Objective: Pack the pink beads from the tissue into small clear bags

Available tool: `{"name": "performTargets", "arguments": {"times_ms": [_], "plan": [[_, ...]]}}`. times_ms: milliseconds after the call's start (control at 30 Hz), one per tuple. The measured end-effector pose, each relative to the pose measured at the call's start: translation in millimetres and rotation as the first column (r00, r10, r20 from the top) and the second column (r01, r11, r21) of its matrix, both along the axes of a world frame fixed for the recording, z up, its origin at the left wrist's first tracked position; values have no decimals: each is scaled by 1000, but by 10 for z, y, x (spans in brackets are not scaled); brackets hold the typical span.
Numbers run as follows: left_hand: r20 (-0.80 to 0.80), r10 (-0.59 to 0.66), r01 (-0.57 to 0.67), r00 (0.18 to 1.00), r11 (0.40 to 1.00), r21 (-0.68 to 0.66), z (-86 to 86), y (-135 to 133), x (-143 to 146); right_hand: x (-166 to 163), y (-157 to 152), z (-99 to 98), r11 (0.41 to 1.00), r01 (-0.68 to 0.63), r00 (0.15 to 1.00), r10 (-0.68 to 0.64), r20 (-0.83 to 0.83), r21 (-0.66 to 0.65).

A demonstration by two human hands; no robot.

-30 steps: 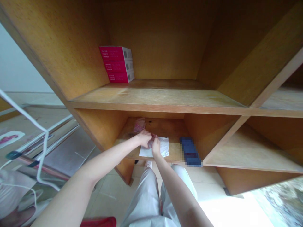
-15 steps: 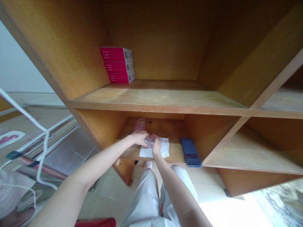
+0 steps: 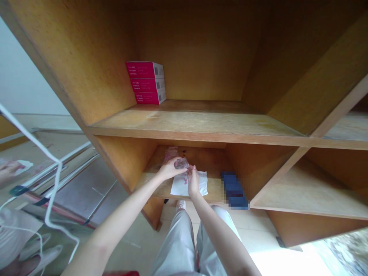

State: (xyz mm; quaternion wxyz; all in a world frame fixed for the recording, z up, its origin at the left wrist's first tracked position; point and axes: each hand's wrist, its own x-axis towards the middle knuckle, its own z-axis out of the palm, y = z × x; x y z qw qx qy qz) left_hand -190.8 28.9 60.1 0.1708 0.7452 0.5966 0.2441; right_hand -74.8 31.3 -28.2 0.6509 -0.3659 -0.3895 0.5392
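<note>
Both my hands reach into the lower left compartment of a wooden shelf unit. My left hand pinches a small clear plastic packet and holds it just above the shelf board. My right hand is closed too, its fingers touching the same packet from the right, over a white sheet that lies flat on the board. A pink-patterned clear bag lies further back in the same compartment.
A blue object, blurred out, lies at the compartment's right front. Three stacked pink boxes stand at the back left of the shelf above. Another person's hand shows at the far left near white cables.
My left hand has lifted the clear packet off the white sheet and back a little. My right hand stayed by it. The view shifted slightly.
</note>
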Motion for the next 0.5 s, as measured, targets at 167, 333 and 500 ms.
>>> {"name": "performTargets", "arguments": {"times_ms": [167,333,500], "plan": [[85,113,-117,990,992,37,-139,-16,113,70,-29,159,1000,-28,1000,28,5,11],[429,86,-110,899,993,32,-183,-123,272,241,-9,339,1000,23,999,-23,47,-11],[757,38,27,652,997,-74,-62,-210,359,392,-54,561,998,-42,997,44,57,-41]]}}
